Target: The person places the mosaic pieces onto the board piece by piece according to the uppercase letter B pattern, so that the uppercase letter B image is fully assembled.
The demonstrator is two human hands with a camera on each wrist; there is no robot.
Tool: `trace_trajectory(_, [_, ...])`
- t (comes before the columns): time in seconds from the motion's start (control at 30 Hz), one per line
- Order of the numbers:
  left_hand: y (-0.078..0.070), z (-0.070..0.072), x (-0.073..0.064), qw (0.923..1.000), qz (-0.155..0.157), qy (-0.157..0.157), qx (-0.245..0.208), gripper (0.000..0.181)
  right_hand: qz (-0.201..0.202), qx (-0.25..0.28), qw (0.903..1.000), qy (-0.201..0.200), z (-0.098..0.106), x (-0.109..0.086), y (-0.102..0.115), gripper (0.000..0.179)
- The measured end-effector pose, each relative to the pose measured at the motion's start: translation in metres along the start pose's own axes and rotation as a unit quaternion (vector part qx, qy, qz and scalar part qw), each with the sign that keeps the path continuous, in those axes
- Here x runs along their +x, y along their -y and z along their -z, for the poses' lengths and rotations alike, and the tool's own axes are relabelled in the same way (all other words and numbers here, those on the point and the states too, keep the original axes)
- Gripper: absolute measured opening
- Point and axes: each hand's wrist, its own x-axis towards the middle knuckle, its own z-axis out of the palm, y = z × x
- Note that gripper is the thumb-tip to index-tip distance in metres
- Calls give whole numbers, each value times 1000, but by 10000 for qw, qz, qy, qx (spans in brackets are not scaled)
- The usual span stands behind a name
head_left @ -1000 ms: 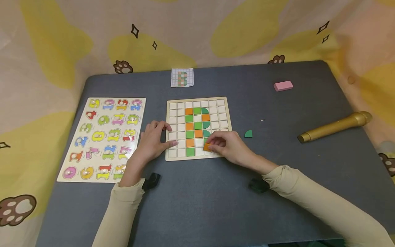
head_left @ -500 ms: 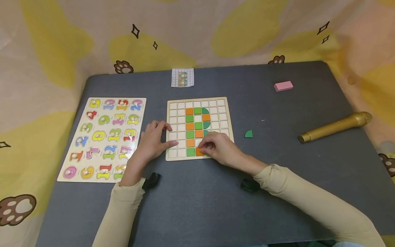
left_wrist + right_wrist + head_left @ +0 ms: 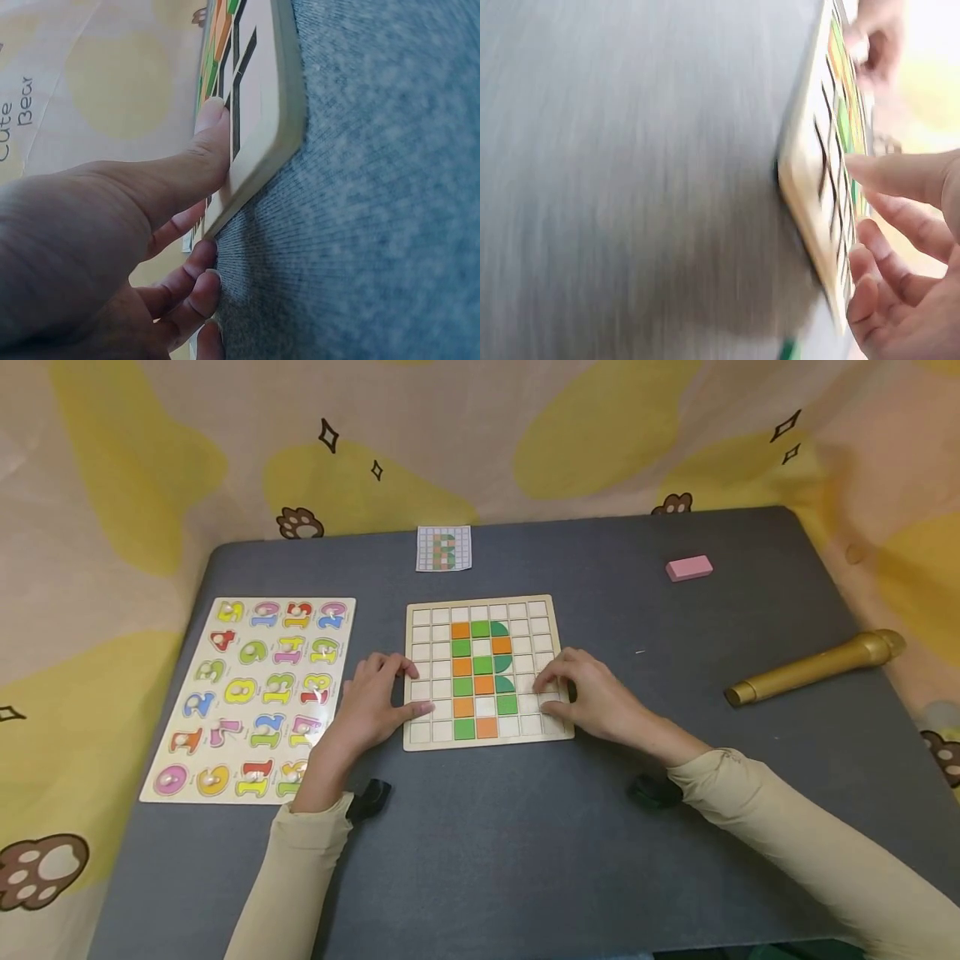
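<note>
The wooden grid board (image 3: 441, 732) lies flat, with orange, green and dark green tiles set in its squares. My left hand (image 3: 369, 700) rests at its left edge; in the left wrist view the thumb (image 3: 191, 165) lies on the board's top while other fingers sit beside the rim. An orange square tile (image 3: 487, 727) fills a bottom-row square. My right hand (image 3: 592, 697) is over the board's right edge, fingers loosely bent and holding nothing. A dark green tile (image 3: 789, 349) shows partly on the table in the right wrist view; in the head view the hand hides it.
A number puzzle board (image 3: 247, 710) lies at left, under the left forearm. A small pattern card (image 3: 444, 548) sits at the back of the table. Toward the right are a pink block (image 3: 689, 568) and a gold microphone-shaped object (image 3: 813, 669).
My right hand set the orange square tile into the bottom row, released it and moved right to the board's edge. The left hand has stayed put.
</note>
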Motion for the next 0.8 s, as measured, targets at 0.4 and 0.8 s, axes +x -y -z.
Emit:
trace_trajectory(0.4, [1, 0, 1, 10000, 66, 27, -22, 52, -486, -676, 9955, 453, 49, -14, -39, 25])
trace_trajectory(0.8, [0, 0, 1, 10000, 11, 22, 13, 52, -81, -349, 9983, -466, 32, -13, -35, 14])
